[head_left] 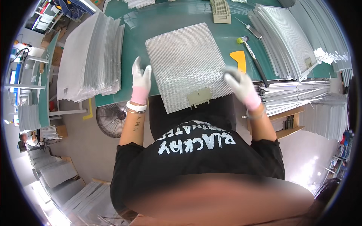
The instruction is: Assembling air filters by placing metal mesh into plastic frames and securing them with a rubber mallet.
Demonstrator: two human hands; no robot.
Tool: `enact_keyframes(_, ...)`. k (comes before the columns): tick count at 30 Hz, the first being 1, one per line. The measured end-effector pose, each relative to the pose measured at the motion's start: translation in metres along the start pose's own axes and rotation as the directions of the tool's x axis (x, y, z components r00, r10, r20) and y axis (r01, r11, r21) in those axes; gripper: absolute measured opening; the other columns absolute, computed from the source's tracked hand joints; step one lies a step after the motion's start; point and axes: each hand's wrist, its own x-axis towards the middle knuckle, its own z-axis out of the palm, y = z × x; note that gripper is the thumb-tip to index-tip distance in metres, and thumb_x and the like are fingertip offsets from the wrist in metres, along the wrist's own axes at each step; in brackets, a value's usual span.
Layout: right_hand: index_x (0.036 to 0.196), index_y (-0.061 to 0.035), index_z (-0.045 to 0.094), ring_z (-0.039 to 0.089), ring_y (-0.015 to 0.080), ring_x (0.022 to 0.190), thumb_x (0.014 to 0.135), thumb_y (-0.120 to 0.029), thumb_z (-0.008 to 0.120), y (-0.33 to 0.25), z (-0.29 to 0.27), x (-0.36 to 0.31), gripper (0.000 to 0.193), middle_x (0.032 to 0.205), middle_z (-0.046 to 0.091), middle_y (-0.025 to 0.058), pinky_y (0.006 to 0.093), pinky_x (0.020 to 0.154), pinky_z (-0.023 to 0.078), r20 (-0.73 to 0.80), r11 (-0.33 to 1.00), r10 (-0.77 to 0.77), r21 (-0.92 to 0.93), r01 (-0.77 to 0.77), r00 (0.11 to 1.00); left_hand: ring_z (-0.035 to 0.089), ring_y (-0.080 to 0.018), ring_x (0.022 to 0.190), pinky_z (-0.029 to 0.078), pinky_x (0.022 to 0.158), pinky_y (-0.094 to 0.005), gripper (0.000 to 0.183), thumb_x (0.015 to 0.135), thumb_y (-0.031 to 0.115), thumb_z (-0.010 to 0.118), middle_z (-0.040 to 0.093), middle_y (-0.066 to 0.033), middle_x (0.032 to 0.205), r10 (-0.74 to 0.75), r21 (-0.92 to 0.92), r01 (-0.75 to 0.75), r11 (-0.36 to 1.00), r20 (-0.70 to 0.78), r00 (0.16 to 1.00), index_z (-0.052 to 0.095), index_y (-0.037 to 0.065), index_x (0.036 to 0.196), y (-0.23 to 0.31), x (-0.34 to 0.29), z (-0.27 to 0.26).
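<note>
A silver mesh sheet (pixel 186 60) lies on the green table in front of me, its near edge jutting past the table edge. A small beige plastic piece (pixel 199 97) sits at that near edge. Beside the sheet's left edge is my left hand (pixel 141 80) in a white and pink glove, fingers apart and holding nothing. My right hand (pixel 242 87), gloved the same way and slightly blurred, hovers by the sheet's right edge with thumb and fingers spread. Whether its fingertips touch the sheet, I cannot tell. Just beyond them lies a yellow-orange flat scraper (pixel 238 60).
Stacks of mesh sheets stand left (pixel 88 56) and right (pixel 286 41). A hammer (pixel 254 60), a screwdriver (pixel 250 29) and a beige plastic tray (pixel 220 12) lie farther back on the table (pixel 132 34). A floor fan (pixel 113 118) stands below, left.
</note>
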Motion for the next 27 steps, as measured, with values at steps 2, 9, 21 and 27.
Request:
enact_keyframes(2,0.123,0.0082,0.057,0.062,0.0313,0.097,0.091,-0.031,0.063,0.022,-0.002,0.039,0.051,0.104,0.063,0.0206,0.0362,0.09,0.049,-0.041,0.898,-0.035,-0.439,0.014,0.999,0.057,-0.024,0.119,0.046,0.099,-0.0341,0.036,0.099,0.014,0.053,0.062,-0.0182,0.12,-0.056,-0.013,0.058,0.998,0.12,0.991,0.053,-0.006,0.128,-0.01,0.005,-0.011)
enact_keyframes(9,0.127,0.0051,0.053,0.057,0.04,0.109,0.088,-0.043,0.062,0.036,0.017,0.069,0.063,0.117,0.056,0.0266,0.0435,0.097,0.046,0.053,0.745,-0.006,-0.665,0.04,0.999,0.058,-0.026,0.116,0.049,0.095,-0.0324,0.035,0.099,0.009,0.05,0.056,-0.0225,0.126,0.161,-0.245,-0.052,0.968,0.448,0.879,0.049,-0.01,0.129,-0.068,0.054,-0.026)
enact_keyframes(21,0.105,-0.0134,0.075,0.066,0.032,0.103,0.078,0.001,0.055,0.121,-0.114,-0.114,0.037,0.109,0.071,0.0135,0.0376,0.09,0.052,-0.011,0.469,0.619,-0.797,-0.381,0.785,0.02,-0.039,0.146,0.011,0.12,-0.0534,0.08,0.09,0.051,0.058,0.026,-0.0188,0.158,0.182,0.544,-0.66,0.519,0.684,0.707,0.031,0.007,0.151,-0.003,0.045,0.036)
enact_keyframes(27,0.11,-0.0154,0.066,0.066,0.0298,0.092,0.076,-0.005,0.062,0.176,-0.095,-0.164,0.036,0.105,0.063,0.0085,0.0419,0.079,0.053,-0.107,0.361,0.219,-0.914,-0.182,0.97,0.03,-0.0398,0.141,0.018,0.117,-0.0551,0.067,0.087,0.034,0.066,0.041,-0.017,0.148,0.486,0.434,-0.728,0.531,0.547,0.681,0.042,0.009,0.145,0.058,0.037,0.051)
